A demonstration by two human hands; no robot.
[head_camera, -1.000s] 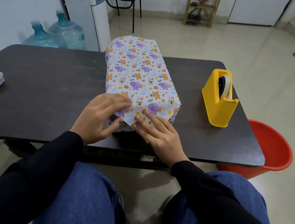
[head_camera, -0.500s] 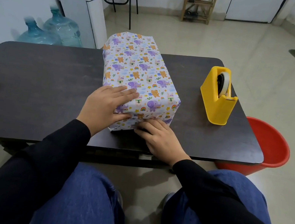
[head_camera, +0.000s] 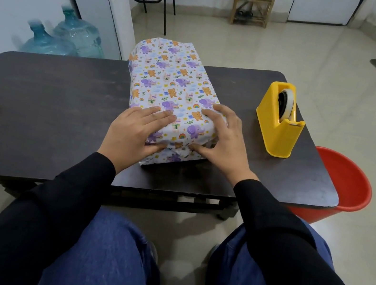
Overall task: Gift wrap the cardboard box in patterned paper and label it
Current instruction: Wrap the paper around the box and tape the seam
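I find the box [head_camera: 174, 84], wrapped in patterned paper, lying lengthwise at mid surface [head_camera: 63, 100]. The left hand [head_camera: 133, 132] lies flat on its near left corner, fingers [head_camera: 159, 114] straight and pressed together. The right hand [head_camera: 226, 144] covers the near right corner, fingers [head_camera: 214, 116] spread, thumb against the folded end. A yellow tape dispenser [head_camera: 276, 133] stands apart, to the right.
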